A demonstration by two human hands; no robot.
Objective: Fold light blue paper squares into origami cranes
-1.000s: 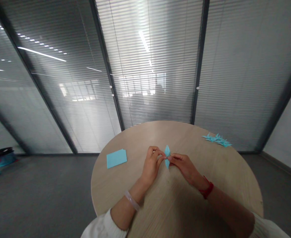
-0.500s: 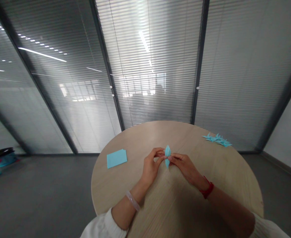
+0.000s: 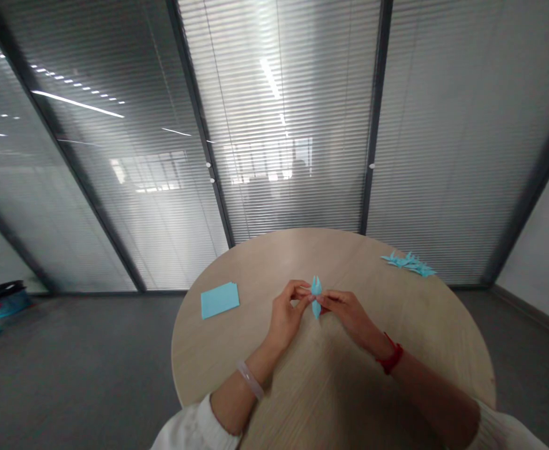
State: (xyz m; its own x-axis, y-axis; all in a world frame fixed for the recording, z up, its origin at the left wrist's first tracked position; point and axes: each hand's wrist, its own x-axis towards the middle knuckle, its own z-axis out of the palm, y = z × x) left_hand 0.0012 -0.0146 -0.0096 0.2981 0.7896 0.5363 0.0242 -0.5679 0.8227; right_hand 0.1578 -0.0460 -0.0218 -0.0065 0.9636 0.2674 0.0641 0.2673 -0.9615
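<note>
Narrow folded piece of light blue origami paper (image 3: 316, 297) pinched upright between left hand (image 3: 286, 314) and right hand (image 3: 349, 314), both curled closed around it, over the middle of a round wooden table (image 3: 396, 325). Well to the left, a stack of blue paper squares (image 3: 220, 300); near the far right rim, a cluster of folded blue paper pieces (image 3: 409, 264).

Paper stack (image 3: 220, 300), origami pile (image 3: 409, 264) well apart from crane (image 3: 316, 297).

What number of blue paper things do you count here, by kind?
Held folded blue paper piece: 1
Stack of blue paper squares: 1
Pile of folded blue paper pieces: 1 (too tangled to count singly)
Total: 3
</note>
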